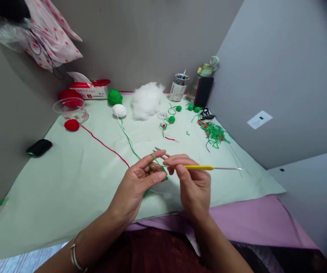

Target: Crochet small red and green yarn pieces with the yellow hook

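Above the pale cloth [80, 193], left fingers [156, 177] pinch green yarn [166, 178]; right fingers [183, 174] grip a yellow-handled hook [200, 167].

Soft, diffuse light fades to darkness at the right corners

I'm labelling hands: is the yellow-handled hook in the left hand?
No, the right hand grips the yellow-handled hook, while the left hand holds green yarn.
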`<state>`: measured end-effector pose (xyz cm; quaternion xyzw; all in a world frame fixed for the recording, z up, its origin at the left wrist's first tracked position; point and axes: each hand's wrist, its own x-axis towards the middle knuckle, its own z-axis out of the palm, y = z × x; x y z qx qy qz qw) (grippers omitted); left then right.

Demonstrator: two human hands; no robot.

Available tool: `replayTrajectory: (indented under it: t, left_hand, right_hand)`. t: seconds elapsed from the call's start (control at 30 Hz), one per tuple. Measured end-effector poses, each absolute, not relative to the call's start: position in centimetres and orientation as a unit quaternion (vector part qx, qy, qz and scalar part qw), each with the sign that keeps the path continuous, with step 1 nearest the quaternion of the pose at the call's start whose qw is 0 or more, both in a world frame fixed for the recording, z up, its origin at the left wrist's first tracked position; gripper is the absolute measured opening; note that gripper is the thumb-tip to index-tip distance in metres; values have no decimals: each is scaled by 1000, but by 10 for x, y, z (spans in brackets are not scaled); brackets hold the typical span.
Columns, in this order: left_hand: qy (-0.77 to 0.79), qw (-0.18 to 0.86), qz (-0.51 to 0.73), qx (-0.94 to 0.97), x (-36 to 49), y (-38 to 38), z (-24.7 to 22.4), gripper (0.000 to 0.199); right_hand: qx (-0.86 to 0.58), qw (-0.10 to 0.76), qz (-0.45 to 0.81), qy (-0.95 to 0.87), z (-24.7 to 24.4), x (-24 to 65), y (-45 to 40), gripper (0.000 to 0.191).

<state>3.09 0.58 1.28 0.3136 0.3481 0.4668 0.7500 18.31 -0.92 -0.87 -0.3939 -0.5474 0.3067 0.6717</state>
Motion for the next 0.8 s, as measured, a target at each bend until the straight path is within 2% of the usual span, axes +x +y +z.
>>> replayTrajectory:
  t: [0.1, 0.23, 0.3, 0.37, 0.47, 0.57, 0.63, 0.67, 0.8]
  left_hand:
    - [348, 748, 469, 316, 35, 4, 11, 39]
    - [335, 766, 473, 278, 35, 7, 7, 41]
    - [315, 798, 449, 250, 34, 10, 6, 40]
    - [314, 815, 429, 229, 32, 11, 7, 37]
    - [338, 778, 470, 244, 33, 9, 9, 41]
    - [339, 748, 506, 265, 38, 5, 9, 49]
    - [327, 779, 473, 250, 38, 6, 7, 47]
    - [323, 796, 453, 239, 37, 7, 6, 44]
    - [341, 784, 457, 247, 31, 10, 8, 46]
  right_hand:
    - [-406, 649, 259, -589, -11, 177, -11, 18]
    - [-416, 603, 90, -674, -11, 178, -17, 26]
    - [-415, 594, 53, -688, -8, 183, -18, 29]
    - [-424, 625, 115, -645, -5, 186, -17, 23]
    - [-433, 657, 226, -574, -4, 186, -14, 21]
    - [-441, 620, 136, -635, -10, 181, -13, 20]
    - [-426, 604, 45, -672, -15, 181, -13, 27]
    - [-420, 611, 44, -669, -15, 182, -13, 27]
    - [-412, 697, 232, -540, -9, 188, -11, 20]
